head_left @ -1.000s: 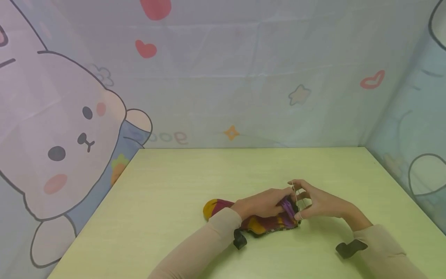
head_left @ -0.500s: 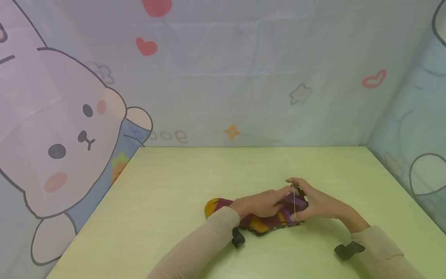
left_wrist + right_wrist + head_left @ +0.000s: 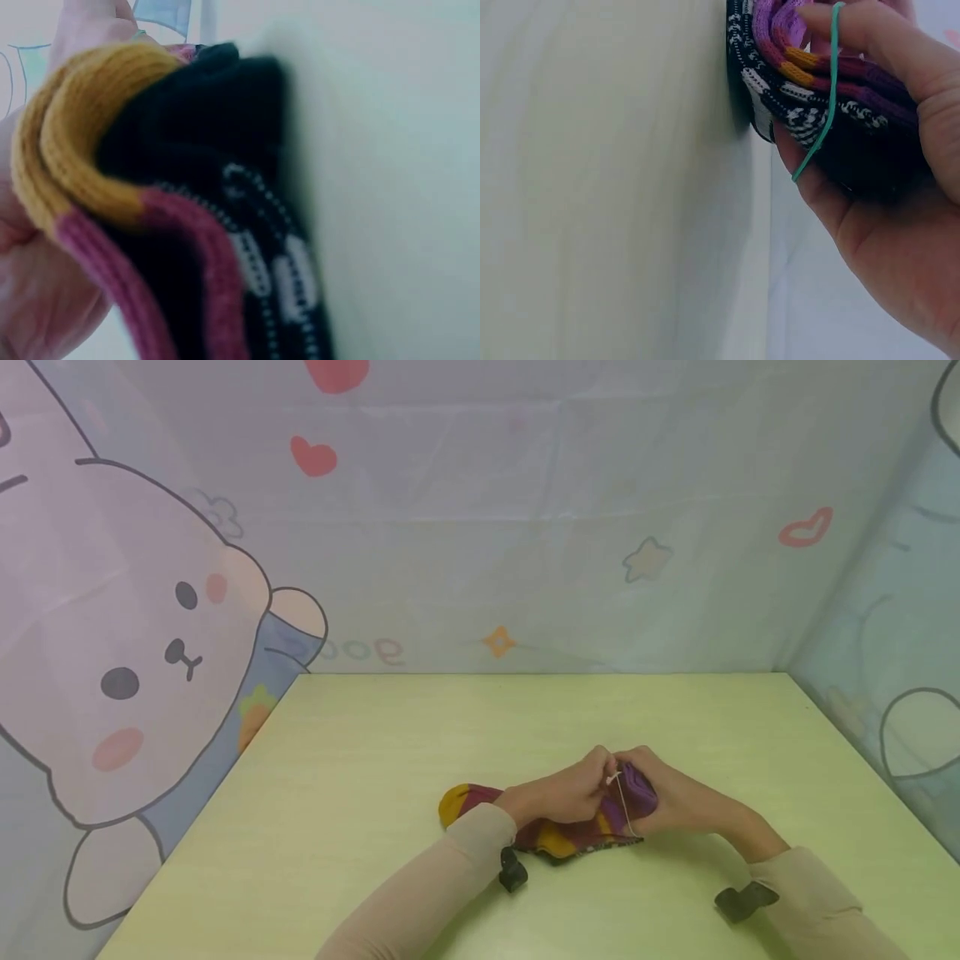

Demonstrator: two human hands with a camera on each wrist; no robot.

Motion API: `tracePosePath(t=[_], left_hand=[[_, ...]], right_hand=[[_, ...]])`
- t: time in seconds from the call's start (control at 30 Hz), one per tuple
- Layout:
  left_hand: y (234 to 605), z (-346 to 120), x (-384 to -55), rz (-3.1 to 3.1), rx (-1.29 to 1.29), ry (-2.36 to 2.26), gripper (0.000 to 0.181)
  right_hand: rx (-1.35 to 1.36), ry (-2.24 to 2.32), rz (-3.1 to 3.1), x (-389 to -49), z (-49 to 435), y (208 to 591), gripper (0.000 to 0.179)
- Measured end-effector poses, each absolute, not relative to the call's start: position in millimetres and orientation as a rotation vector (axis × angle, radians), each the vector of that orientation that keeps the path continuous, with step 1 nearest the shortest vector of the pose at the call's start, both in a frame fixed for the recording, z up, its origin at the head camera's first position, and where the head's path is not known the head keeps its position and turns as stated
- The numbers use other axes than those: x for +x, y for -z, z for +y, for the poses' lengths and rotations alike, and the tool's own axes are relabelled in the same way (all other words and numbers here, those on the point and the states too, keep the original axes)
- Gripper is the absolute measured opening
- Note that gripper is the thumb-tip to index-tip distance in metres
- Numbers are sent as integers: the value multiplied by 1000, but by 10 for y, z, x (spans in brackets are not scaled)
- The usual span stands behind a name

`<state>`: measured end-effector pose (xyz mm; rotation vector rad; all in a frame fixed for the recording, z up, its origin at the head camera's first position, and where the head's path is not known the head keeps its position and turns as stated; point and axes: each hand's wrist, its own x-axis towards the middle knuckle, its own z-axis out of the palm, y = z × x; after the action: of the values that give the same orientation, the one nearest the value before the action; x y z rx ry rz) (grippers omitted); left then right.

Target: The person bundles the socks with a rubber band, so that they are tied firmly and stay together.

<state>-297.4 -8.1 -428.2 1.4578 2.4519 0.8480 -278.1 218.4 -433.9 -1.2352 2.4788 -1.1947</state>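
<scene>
A bundle of knitted socks (image 3: 555, 842), maroon, mustard, purple and black-white patterned, lies on the table with its layers stacked. My right hand (image 3: 686, 797) grips the purple end (image 3: 637, 793), which is doubled over inside its fingers. Across that end runs a thin elastic band (image 3: 626, 806), seen as green in the right wrist view. With curled fingers, my left hand (image 3: 573, 789) appears to pinch the band's upper part, above the socks. In the left wrist view the mustard and maroon fold (image 3: 112, 112) hides much of that hand. The left fingertips are partly hidden.
The pale yellow-green table (image 3: 420, 727) extends around the hands. A printed cloth (image 3: 480, 527) with a cartoon rabbit and hearts hangs behind it. Dark straps (image 3: 746, 902) hang below both sleeves.
The right hand has slid from holding the band spread wide to gripping the socks' purple end. The left fingers have moved up from the socks to the band, which now crosses the bundle.
</scene>
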Motion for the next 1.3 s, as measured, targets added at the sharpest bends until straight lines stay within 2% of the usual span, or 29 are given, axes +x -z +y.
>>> tracePosePath(t=[0.27,0.67,1.03,1.3], left_hand=[[4275,-121,-2995,2438,1317,-893,24],[4307,-108,-2985,2406,1266,-919,29],[4288,-96,-2993,2406,1279,-895,32],[4304,-115,-2970,2368,1315,-939,40]], right_hand=[[-1231,1146,2487,-2781,2138,4339,75],[-1180,1071,2557,-2765,2119,4367,70],[-1053,1044,2559,-2765,2094,4359,65],[-1012,1139,2480,-2786,2114,4382,62]])
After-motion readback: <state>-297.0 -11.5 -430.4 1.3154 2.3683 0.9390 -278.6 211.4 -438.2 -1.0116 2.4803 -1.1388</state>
